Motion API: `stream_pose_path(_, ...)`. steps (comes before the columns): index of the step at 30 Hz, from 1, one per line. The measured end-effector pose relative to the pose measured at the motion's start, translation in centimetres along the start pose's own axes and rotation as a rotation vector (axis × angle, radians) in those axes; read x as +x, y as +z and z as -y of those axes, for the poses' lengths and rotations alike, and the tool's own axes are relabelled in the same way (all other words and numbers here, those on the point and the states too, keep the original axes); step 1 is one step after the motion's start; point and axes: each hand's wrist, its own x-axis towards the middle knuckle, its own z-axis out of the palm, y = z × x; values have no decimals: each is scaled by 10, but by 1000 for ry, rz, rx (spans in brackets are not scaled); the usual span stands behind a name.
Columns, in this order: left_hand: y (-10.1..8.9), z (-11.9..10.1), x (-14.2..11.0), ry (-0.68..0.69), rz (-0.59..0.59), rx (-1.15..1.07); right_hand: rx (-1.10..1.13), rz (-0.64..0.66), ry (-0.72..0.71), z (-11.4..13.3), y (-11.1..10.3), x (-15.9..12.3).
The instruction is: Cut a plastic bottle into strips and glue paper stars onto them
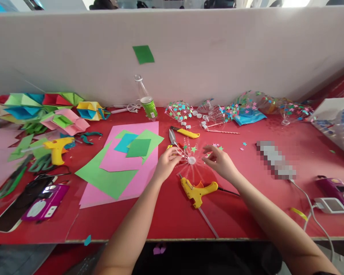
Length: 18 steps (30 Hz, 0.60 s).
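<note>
A clear plastic bottle top (192, 160), cut into thin strips that splay outward, sits on the red table with its white cap facing up. My left hand (166, 164) has its fingers closed on the strips at the left side. Over the right-hand strips hovers my right hand (222, 163), thumb and forefinger apart and nothing visible between them. Small paper stars (193, 149) lie among and behind the strips. Just in front is a yellow glue gun (197, 190) with a glue stick poking out. Scissors (172, 136) and a yellow cutter knife (189, 133) lie behind.
Coloured paper sheets (109, 183) lie left, near a second glue gun (59, 149) and folded paper shapes (65, 121). A glass bottle (148, 103) stands against the white partition (218, 57). Star-covered plastic pieces (180, 110) line the back. A cable (309, 200) runs along the right.
</note>
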Motion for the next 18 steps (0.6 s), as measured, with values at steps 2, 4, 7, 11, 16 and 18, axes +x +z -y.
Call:
stream_pose_path(2, -1, -1, -1, 22, -2, 36, -23, -27, -7, 5, -7, -3)
stream_pose_path(4, -2, -3, -2, 38, -17, 79, -18, -76, -1, 7, -17, -4)
stream_pose_path(7, -3, -4, -3, 46, -34, 158, -2, -214, 44, 0, -32, -5)
stream_pose_path(11, -6, -2, -4, 40, -29, 292, -180, -220, 92, -25, -41, -3)
stream_pose_path(16, -5, -2, -3, 83, -65, 300, -366, -15, -12, -50, -21, -4)
stream_pose_path(18, -5, -3, -2, 139, -143, 256, -403, 36, -74, -52, -9, -5)
